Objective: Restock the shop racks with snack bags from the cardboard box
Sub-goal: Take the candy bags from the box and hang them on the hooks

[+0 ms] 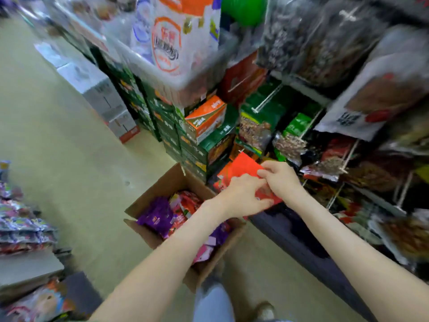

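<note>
Lettering blurred throughout: orange-ringed characters on large white bag (167, 43) at top and white marks on orange carton (206, 117), none legible. Both arms bare, reaching forward and down from lower edge of view. Left hand (243, 198) and right hand (282, 180) close together and touching, both gripping red snack bag (243, 168); left fingers curled over its lower part, right fingertips pinching its upper right edge. Red snack bag held nearly flat, above far corner of cardboard box (169, 180) and just in front of lower pegs of rack (268, 98). Cardboard box open on floor (69, 135), flaps out, holding purple packs (155, 217) and red packs (190, 203) in a loose heap. Rack hung with clear bags of nuts, green-topped bags (297, 126) among them. Green cartons (167, 126) stacked just beyond box.
</note>
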Tool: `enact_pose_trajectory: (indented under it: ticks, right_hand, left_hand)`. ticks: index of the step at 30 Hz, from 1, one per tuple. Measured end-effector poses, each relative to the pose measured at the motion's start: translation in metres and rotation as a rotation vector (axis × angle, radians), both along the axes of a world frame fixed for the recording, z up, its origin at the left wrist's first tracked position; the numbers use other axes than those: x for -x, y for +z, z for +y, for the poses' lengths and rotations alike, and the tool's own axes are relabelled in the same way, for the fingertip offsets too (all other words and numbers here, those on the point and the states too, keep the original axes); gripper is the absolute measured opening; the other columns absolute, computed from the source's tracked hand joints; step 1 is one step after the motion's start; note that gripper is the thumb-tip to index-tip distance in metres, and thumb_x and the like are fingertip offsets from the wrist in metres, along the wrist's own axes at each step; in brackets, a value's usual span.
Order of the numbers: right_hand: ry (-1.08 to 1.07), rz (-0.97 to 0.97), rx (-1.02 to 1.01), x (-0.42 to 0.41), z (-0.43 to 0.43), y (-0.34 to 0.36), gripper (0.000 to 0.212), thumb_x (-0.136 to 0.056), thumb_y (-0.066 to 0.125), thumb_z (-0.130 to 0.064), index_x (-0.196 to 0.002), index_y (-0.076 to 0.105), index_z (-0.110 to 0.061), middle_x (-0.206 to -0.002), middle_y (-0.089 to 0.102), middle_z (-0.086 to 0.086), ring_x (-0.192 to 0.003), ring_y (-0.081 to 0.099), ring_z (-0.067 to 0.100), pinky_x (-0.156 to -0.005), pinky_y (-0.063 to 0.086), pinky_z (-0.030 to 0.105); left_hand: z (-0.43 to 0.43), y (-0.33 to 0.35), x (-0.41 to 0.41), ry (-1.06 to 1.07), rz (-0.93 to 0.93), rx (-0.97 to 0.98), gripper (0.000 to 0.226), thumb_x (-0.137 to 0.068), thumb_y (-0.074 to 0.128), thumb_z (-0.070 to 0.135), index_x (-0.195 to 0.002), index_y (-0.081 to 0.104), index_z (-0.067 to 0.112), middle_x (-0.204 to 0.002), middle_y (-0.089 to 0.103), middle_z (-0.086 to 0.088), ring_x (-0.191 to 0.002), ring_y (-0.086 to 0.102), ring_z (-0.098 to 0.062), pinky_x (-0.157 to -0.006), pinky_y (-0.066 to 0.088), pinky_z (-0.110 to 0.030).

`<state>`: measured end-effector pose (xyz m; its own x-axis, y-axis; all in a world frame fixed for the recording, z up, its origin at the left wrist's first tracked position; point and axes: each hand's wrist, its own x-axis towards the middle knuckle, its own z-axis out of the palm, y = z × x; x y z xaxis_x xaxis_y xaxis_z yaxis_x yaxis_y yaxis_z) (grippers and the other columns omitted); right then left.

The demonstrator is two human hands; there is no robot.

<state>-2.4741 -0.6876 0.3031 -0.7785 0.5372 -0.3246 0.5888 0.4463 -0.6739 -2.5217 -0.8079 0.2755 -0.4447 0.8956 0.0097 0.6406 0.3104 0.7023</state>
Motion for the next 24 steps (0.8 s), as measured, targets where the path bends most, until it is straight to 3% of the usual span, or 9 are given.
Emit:
enact_pose_trajectory:
  ticks: [3,5,7,8,10,13,19,21,24]
  right_hand:
    - [-0.006,0.109,-0.142,-0.053,0.032,0.054,0.016,-0.09,0.058,-0.009,-0.079,0.067,-0.016,-0.077,0.064,0.004,-0.08,0.054,0.02,-0.06,0.031,0.026]
    - [-0.009,0.153,-0.25,-0.092,0.051,0.084,0.016,-0.09,0.057,-0.009,-0.096,0.071,-0.014,-0.093,0.069,0.006,-0.086,0.058,0.02,-0.066,0.034,0.024]
    - [0.006,0.162,-0.376,-0.135,0.07,0.111,0.024,-0.092,0.053,-0.007,-0.108,0.069,-0.013,-0.109,0.07,0.008,-0.102,0.061,0.025,-0.078,0.037,0.029]
    - [0.001,0.166,-0.437,-0.157,0.08,0.122,0.024,-0.092,0.051,-0.007,-0.107,0.068,-0.014,-0.109,0.07,0.008,-0.104,0.06,0.027,-0.078,0.037,0.031]
    - [-0.043,0.192,-0.508,-0.205,0.098,0.139,0.019,-0.092,0.052,-0.009,-0.1,0.069,-0.015,-0.104,0.071,0.006,-0.102,0.061,0.028,-0.075,0.038,0.032]
    - [-0.145,0.238,-0.538,-0.272,0.121,0.163,0.014,-0.091,0.057,-0.014,-0.096,0.069,-0.017,-0.099,0.071,0.005,-0.099,0.061,0.026,-0.079,0.045,0.037]
    - [-0.267,0.327,-0.632,-0.363,0.152,0.217,0.009,-0.092,0.059,-0.02,-0.093,0.067,-0.017,-0.088,0.066,-0.001,-0.085,0.059,0.017,-0.072,0.043,0.031]
    - [-0.308,0.386,-0.656,-0.379,0.159,0.232,0.009,-0.091,0.059,-0.023,-0.089,0.066,-0.018,-0.082,0.063,-0.007,-0.084,0.06,0.017,-0.078,0.045,0.034]
    - [-0.377,0.433,-0.858,-0.392,0.173,0.252,0.009,-0.091,0.059,-0.027,-0.085,0.065,-0.024,-0.085,0.064,-0.013,-0.092,0.057,0.015,-0.092,0.025,0.032]
  left_hand:
    - [0.038,0.05,-0.03,0.024,0.242,-0.189,0.03,-0.077,0.046,0.028,-0.096,0.062,0.012,-0.092,0.063,-0.008,-0.086,0.055,-0.033,-0.076,0.045,-0.044]
    - [0.068,0.076,-0.057,0.141,0.504,-0.294,0.038,-0.075,0.044,0.027,-0.104,0.062,0.01,-0.097,0.06,-0.009,-0.088,0.054,-0.033,-0.078,0.045,-0.043]
    - [0.098,0.1,-0.087,0.184,0.703,-0.34,0.036,-0.077,0.05,0.028,-0.107,0.063,0.016,-0.105,0.059,-0.007,-0.098,0.052,-0.03,-0.086,0.035,-0.042]
    - [0.113,0.111,-0.101,0.168,0.806,-0.35,0.026,-0.077,0.054,0.028,-0.099,0.065,0.019,-0.103,0.061,-0.005,-0.098,0.053,-0.027,-0.087,0.031,-0.041]
    - [0.142,0.132,-0.132,0.087,0.953,-0.329,0.003,-0.071,0.062,0.024,-0.073,0.063,0.023,-0.076,0.061,0.002,-0.081,0.058,-0.024,-0.084,0.028,-0.039]
    - [0.175,0.167,-0.186,0.008,0.985,-0.327,0.017,-0.07,0.049,0.019,-0.058,0.059,0.025,-0.051,0.052,0.005,-0.059,0.057,-0.02,-0.082,0.028,-0.038]
    - [0.216,0.222,-0.261,-0.043,0.944,-0.5,0.029,-0.082,0.041,0.03,-0.061,0.061,0.023,-0.051,0.057,0.004,-0.055,0.057,-0.021,-0.076,0.026,-0.035]
    - [0.226,0.241,-0.274,-0.049,0.962,-0.545,0.031,-0.083,0.042,0.033,-0.062,0.062,0.023,-0.052,0.058,0.004,-0.056,0.057,-0.02,-0.076,0.026,-0.035]
    - [0.241,0.27,-0.286,-0.045,0.999,-0.608,0.031,-0.083,0.042,0.033,-0.062,0.062,0.023,-0.053,0.059,0.005,-0.056,0.056,-0.019,-0.076,0.028,-0.034]
